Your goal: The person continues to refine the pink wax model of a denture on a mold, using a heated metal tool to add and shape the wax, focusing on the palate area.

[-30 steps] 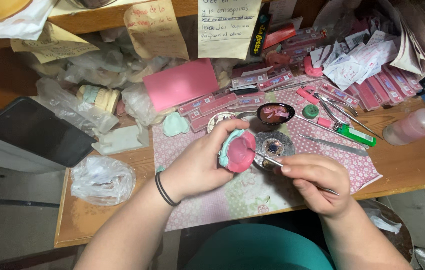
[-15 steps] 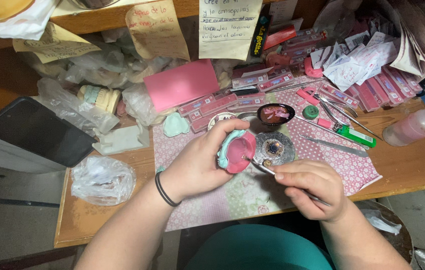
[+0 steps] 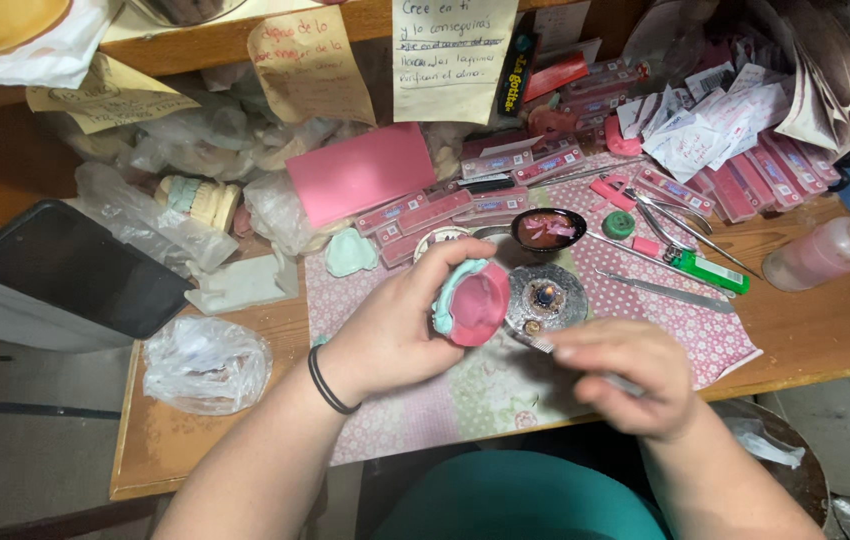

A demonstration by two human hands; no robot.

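From my remote seat at the head camera, I see the left hand [image 3: 400, 335] closed around a pink wax plate on a pale green dental cast [image 3: 472, 302], fingers wrapped behind it and the thumb along its near edge, holding it raised just above the patterned cloth [image 3: 645, 290] that covers the middle of the wooden workbench [image 3: 835, 330]. A black hair tie [image 3: 328, 382] circles that wrist. The right hand [image 3: 630, 375] is curled into a loose fist around a thin metal instrument [image 3: 537, 342], whose tip points toward the lower edge of the pink plate; the hand is blurred, so I cannot tell exactly how the fingers pinch the handle or whether the tip touches the wax. Just beyond the tool sits a small round metal burner [image 3: 545, 298] with a dot of flame at its centre, and behind that a dark bowl [image 3: 548, 228] holding pinkish material. To the right on the cloth lie tweezers [image 3: 665, 291], scissors-like pliers [image 3: 680, 225], a green lighter [image 3: 710, 270] and a green cap [image 3: 619, 224]. A squeeze bottle [image 3: 825, 255] of pink liquid lies at the bench's right end. Further back are a pink wax sheet [image 3: 360, 172], rows of pink tooth cards [image 3: 505, 165] and handwritten paper notes [image 3: 453, 55]. At left, a dark phone [image 3: 80, 268], a crumpled plastic bag [image 3: 207, 362] and a spare green cast [image 3: 350, 252] rest well apart from the hands.
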